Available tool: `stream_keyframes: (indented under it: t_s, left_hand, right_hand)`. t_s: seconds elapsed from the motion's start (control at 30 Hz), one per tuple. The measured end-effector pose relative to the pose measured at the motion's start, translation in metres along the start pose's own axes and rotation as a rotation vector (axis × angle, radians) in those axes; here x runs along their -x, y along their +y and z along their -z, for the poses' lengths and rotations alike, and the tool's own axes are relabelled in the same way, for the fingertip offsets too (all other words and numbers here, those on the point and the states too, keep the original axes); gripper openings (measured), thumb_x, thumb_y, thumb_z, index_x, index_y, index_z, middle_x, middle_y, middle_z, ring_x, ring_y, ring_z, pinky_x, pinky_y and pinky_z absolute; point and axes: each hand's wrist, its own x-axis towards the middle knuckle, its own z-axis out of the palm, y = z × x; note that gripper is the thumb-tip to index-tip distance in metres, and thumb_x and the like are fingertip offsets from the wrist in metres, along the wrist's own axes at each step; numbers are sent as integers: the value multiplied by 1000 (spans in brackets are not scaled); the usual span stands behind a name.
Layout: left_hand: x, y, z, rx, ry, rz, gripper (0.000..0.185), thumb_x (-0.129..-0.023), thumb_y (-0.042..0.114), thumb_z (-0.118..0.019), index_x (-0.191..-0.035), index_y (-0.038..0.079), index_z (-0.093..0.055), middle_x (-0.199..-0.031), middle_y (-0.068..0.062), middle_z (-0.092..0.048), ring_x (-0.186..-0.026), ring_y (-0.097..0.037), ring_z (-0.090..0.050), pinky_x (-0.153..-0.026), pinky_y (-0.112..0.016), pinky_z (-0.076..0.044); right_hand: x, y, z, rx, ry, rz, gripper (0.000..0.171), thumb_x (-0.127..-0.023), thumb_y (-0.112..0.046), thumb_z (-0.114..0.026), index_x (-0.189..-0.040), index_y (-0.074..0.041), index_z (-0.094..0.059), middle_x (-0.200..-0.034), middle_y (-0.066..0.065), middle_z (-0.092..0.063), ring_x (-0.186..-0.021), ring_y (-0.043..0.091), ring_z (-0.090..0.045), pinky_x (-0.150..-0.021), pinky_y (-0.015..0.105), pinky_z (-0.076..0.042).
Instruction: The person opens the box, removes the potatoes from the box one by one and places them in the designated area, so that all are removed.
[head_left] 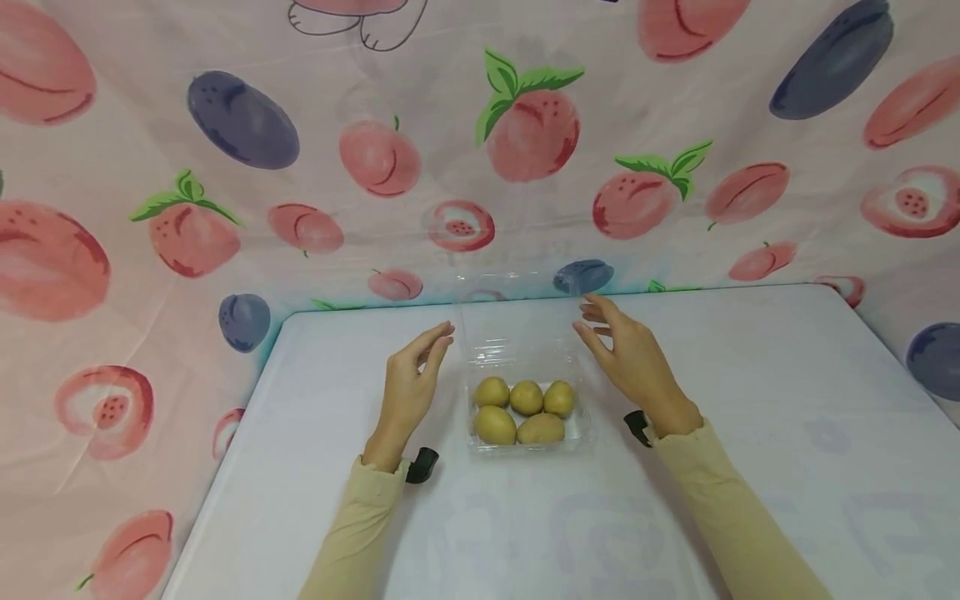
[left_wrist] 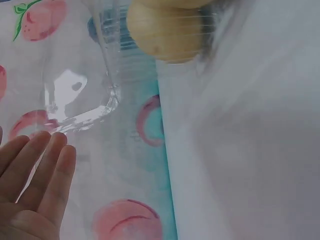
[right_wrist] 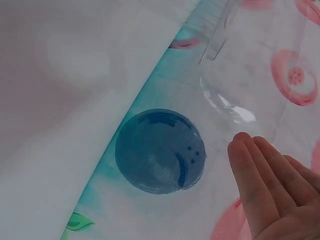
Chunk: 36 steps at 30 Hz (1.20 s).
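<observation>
Clear plastic forms our box (head_left: pixel 525 417), sitting on the white table (head_left: pixel 750 400) toward its far edge, its see-through lid (head_left: pixel 517 321) standing up behind. Five yellow-brown kiwis (head_left: pixel 525 411) lie in it, three at the back, two in front. Our left hand (head_left: pixel 412 379) and right hand (head_left: pixel 630 354) flank the raised lid, palms facing inward, fingers straight and relaxed, holding nothing. From each wrist we see fingertips (left_wrist: pixel 57 145) just short of a lid corner. One box, five kiwis, two hands.
</observation>
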Motion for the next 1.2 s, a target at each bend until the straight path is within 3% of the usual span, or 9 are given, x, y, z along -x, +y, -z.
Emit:
stream_keyframes:
  t_s: [0.17,0.43,0.9,1.2]
  left_hand:
    - [8,-6,6,-9,-21,30,33,-103,22,-56,-127,2,-66,-122,-10,-70,-108,-25,-69,-100,-41,-53]
    - [22,-9,6,-70,-95,138,31,-101,25,-59,-125,8,-67,-121,-6,-71,-106,-23,-70,-91,-40,-58]
    - [30,7,9,-55,-164,200,30,-94,15,-69,-123,7,-65,-124,-15,-66,-108,-24,-67,-90,-44,-58]
    - [43,4,11,1,-191,281,36,-93,19,-71,-127,9,-64,-128,-14,-65,-112,-22,-65,-93,-36,-57]
  right_hand:
    - [4,3,-3,-5,-22,-26,48,-101,-24,-60,-141,0,-47,-129,19,-64,-115,34,-64,-94,49,-55]
    - [11,7,-6,-4,-58,-35,46,-102,-29,-57,-138,-1,-51,-130,17,-63,-113,32,-64,-94,48,-56]
    - [19,4,-5,28,-133,105,39,-95,-22,-69,-128,-4,-59,-126,11,-62,-108,33,-64,-92,47,-56]
    - [28,-2,-8,35,-212,147,41,-94,-26,-70,-129,-7,-59,-129,7,-60,-122,26,-58,-104,46,-50]
